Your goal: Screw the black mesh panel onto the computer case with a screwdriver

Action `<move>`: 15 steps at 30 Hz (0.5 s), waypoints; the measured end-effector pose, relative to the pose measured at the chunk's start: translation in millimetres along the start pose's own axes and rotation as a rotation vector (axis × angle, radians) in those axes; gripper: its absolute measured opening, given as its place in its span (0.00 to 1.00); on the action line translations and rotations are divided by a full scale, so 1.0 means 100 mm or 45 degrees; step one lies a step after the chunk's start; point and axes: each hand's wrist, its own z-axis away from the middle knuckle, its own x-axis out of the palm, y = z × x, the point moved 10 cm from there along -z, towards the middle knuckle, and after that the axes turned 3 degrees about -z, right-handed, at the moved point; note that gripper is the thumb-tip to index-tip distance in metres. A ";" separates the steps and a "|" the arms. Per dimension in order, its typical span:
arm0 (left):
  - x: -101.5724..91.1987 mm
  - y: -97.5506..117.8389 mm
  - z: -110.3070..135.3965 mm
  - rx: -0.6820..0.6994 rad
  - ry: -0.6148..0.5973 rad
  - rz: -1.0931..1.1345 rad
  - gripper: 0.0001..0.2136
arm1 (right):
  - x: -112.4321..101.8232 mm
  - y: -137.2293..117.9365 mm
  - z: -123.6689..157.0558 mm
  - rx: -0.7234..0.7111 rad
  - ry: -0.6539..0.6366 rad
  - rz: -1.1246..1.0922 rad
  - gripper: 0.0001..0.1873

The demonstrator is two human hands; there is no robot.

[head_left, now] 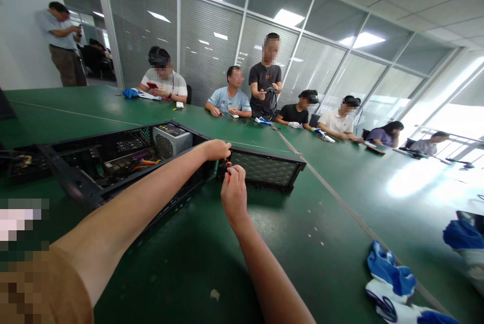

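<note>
An open black computer case (94, 183) lies on its side on the green table (181, 263), showing a grey power supply (171, 138) and coloured cables inside. My left hand (216, 149) rests closed on the case's right end. My right hand (233, 194) is closed round a small tool with an orange handle (228, 165), held against that same end of the case. A black mesh panel (264, 170) stands just beyond both hands.
Blue-and-white work gloves (393, 283) lie at the near right, another pair (463, 236) at the right edge. Several people sit along the table's far side; one stands among them and another stands at far left. Glass partitions are behind them.
</note>
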 end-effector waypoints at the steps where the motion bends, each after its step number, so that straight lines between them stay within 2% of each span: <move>1: 0.01 0.00 0.00 0.005 0.005 -0.002 0.09 | 0.00 0.01 0.00 0.001 0.002 0.003 0.13; 8: 0.03 0.02 0.00 0.033 -0.053 -0.026 0.10 | 0.04 0.05 0.03 0.003 -0.016 0.002 0.14; 15: 0.01 0.04 -0.02 0.005 -0.007 -0.022 0.11 | 0.01 0.07 0.03 0.013 -0.004 -0.019 0.14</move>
